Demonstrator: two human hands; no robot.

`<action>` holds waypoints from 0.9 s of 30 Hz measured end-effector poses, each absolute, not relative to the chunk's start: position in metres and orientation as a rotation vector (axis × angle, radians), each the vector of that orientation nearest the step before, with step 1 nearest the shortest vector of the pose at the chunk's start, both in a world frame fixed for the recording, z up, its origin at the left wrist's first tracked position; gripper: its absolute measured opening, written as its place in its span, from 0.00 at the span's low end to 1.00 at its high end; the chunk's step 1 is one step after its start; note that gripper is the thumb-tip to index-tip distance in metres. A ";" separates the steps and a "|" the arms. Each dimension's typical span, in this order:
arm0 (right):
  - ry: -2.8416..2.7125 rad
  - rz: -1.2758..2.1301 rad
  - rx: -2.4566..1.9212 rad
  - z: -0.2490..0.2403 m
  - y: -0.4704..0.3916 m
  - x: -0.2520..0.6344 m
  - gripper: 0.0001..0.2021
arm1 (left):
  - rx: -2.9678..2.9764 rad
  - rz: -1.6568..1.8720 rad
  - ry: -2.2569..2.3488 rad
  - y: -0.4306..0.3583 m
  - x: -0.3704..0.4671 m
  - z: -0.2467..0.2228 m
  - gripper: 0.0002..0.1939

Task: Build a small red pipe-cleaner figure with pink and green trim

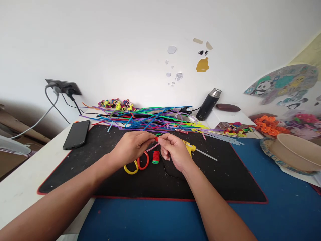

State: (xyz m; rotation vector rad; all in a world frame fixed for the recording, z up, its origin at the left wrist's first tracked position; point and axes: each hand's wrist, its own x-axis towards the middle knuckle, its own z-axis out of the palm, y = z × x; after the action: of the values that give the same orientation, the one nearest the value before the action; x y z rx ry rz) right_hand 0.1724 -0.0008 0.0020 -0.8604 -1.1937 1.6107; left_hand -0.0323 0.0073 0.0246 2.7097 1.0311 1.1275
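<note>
A small red pipe cleaner piece is pinched between the fingertips of my left hand and my right hand. Both hands are closed, meeting above the black mat; their fingers partly cover the piece. Just below them a red pipe cleaner coil with a green end stands on the mat. Scissors with one red and one yellow loop lie under my left hand, blades hidden. Behind my right hand is a yellow glue gun with a translucent glue stick in it. A pink pipe cleaner lies between the hands.
Many coloured pipe cleaners are heaped along the wall. A phone lies left on the black mat's edge. A dark flask leans at the back right, near small figures and a beige bowl.
</note>
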 end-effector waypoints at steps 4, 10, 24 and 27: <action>-1.181 1.640 -0.796 -0.002 -0.001 0.171 0.16 | 2.534 1.190 1.077 0.002 -0.028 0.023 0.06; -1.175 1.657 -0.718 -0.005 -0.002 0.168 0.15 | 2.424 1.212 1.105 -0.001 -0.024 0.022 0.05; -1.119 1.751 -0.678 -0.002 -0.002 0.171 0.16 | 2.625 1.231 1.016 0.002 -0.028 0.029 0.07; -1.100 1.755 -0.670 -0.004 -0.002 0.169 0.16 | 2.602 1.232 1.058 0.000 -0.026 0.027 0.07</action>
State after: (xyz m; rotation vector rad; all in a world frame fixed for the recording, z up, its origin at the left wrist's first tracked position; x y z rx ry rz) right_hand 0.1690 -0.0024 -0.0035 -0.6696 -1.1000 1.7555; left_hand -0.0259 0.0000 0.0270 2.6016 1.0581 1.2321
